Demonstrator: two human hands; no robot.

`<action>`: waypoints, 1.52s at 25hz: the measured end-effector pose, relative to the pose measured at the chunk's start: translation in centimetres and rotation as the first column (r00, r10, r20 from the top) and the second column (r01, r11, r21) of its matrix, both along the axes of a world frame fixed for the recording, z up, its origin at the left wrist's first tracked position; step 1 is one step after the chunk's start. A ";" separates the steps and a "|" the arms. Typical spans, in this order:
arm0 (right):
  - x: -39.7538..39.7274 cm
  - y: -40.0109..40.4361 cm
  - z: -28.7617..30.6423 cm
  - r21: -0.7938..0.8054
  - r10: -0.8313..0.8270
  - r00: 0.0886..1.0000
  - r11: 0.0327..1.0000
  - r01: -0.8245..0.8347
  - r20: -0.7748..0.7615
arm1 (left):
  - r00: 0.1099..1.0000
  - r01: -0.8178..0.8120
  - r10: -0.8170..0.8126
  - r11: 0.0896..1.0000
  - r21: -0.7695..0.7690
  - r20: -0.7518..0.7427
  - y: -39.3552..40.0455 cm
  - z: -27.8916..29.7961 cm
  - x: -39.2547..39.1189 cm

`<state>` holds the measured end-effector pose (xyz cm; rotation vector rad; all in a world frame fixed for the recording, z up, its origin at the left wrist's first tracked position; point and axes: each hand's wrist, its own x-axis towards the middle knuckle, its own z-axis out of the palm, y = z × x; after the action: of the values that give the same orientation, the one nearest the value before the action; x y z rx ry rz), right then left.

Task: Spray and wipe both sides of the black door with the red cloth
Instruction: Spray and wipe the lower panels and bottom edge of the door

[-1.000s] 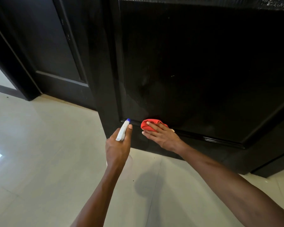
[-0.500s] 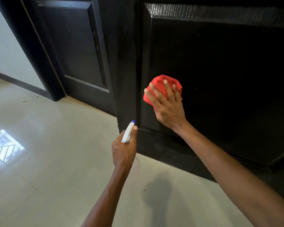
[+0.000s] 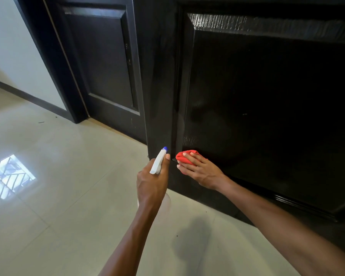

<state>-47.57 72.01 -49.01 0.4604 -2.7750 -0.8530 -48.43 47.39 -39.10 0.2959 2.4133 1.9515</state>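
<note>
The black door (image 3: 267,96) stands open, and its panelled face fills the right half of the head view. My right hand (image 3: 201,171) presses the red cloth (image 3: 185,156) flat against the lower left corner of the door's recessed panel. My left hand (image 3: 151,184) holds a white spray bottle (image 3: 158,162) with a blue nozzle, which points up at the door's edge just left of the cloth. The bottle's body is mostly hidden under my hand.
A second black door (image 3: 102,62) and its frame stand behind on the left, beside a white wall (image 3: 14,46) with a dark skirting board. The glossy pale tiled floor (image 3: 58,196) reflects a barred window at the far left.
My right hand has swept the red cloth from mid-panel down to the panel's lower left corner. The left hand with the spray bottle has stayed near the door's edge.
</note>
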 end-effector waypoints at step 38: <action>15.0 8.9 3.1 0.223 0.017 0.965 0.972 -0.078 0.260 | 0.961 0.190 -0.160 0.974 -0.120 0.226 1.0 -4.4 3.0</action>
<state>-32.61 80.94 -45.96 0.7227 -2.8901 -1.1915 -45.43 48.35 -43.50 0.2685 2.2858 1.6387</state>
